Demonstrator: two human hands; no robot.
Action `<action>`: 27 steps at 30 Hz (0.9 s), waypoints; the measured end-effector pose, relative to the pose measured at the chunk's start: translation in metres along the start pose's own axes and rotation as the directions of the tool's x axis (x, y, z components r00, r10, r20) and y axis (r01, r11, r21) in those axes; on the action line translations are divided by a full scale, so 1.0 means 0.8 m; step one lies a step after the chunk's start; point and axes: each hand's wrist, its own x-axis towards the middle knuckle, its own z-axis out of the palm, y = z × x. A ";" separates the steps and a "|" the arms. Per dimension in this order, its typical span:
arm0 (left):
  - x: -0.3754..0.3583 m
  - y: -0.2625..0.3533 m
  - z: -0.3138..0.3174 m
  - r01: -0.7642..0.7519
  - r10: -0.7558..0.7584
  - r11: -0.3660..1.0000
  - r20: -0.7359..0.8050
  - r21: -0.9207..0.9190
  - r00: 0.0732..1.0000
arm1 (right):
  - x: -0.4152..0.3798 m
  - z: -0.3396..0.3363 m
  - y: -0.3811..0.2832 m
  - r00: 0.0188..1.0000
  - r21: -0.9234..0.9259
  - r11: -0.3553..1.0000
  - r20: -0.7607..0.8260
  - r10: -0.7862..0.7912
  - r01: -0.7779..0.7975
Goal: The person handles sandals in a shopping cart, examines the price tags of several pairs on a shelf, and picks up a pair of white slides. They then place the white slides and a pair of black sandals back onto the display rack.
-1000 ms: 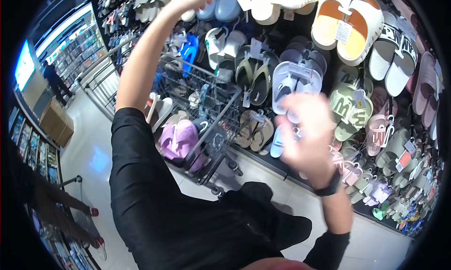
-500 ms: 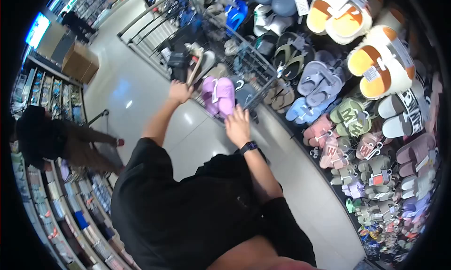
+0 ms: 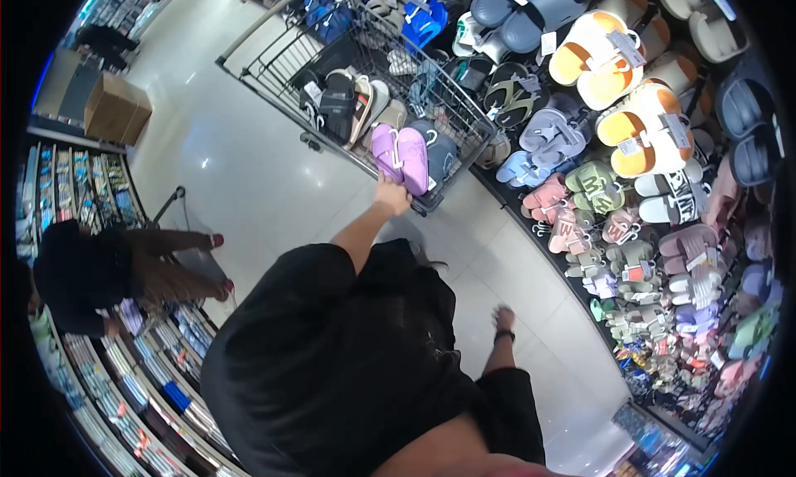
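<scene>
A pair of purple slide sandals [image 3: 401, 158], joined by a white hanger, rests at the near end of a wire shopping cart [image 3: 489, 133]. My left hand [image 3: 393, 197] is closed around the near heel end of these slides, by the cart's edge. Behind them in the cart lie black slides [image 3: 338, 108], a tan-edged sandal [image 3: 361, 104] and dark grey-blue slides [image 3: 439, 149]. My right hand [image 3: 502, 319], wearing a dark wristband, hangs low at my side over the floor. It holds nothing, with its fingers loosely apart.
A wall display of slides and sandals [image 3: 601, 187] runs along the right. Book-like goods fill shelves [image 3: 133, 377] at the left, where a person [image 3: 91, 265] stands. Farther back are a cardboard box [image 3: 118, 109] and another person [image 3: 106, 44].
My left hand has left the tan-edged sandal, now among the cart's footwear, and moved to the purple slides. My right hand has drawn back from the purple slides down to my side.
</scene>
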 end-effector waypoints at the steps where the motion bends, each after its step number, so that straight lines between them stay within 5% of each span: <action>1: -0.003 0.001 0.004 -0.012 0.012 1.000 0.001 -0.019 1.000 | -0.022 -0.038 0.045 0.972 0.157 0.969 -0.107 0.210 -0.192; 5: 0.008 -0.021 -0.009 -0.073 0.086 0.991 0.113 -0.110 0.990 | -0.173 -0.079 0.162 0.821 0.545 0.744 -0.166 0.547 -0.386; 7: 0.005 -0.040 -0.014 -0.137 0.171 0.968 0.152 -0.212 0.974 | -0.245 -0.038 0.187 0.838 0.534 0.762 -0.167 0.519 -0.365; 14: -0.080 -0.095 -0.005 -0.219 0.181 0.970 -0.286 -0.105 0.941 | -0.313 0.174 0.202 0.931 0.372 0.854 0.138 0.337 -0.364; 17: -0.125 -0.131 0.027 -0.086 0.081 0.947 -0.032 -0.309 0.996 | -0.312 0.225 0.179 0.955 0.351 0.891 0.169 0.242 -0.288; 20: -0.171 -0.215 0.106 0.043 0.038 0.953 0.262 -0.300 0.964 | -0.298 0.259 0.158 0.984 0.434 0.883 0.047 0.173 -0.177; 22: -0.235 -0.284 0.123 0.009 0.054 0.955 0.204 -0.296 0.977 | -0.293 0.290 0.142 0.992 0.411 0.908 -0.046 0.114 -0.085; 24: -0.280 -0.363 0.110 -0.011 0.082 0.979 0.340 -0.205 0.937 | -0.258 0.334 0.142 0.982 0.316 0.930 0.051 0.181 -0.188; 27: -0.317 -0.480 0.143 0.246 -0.171 0.959 0.397 -0.144 0.902 | -0.314 0.381 0.041 0.996 0.269 0.962 0.067 -0.066 0.046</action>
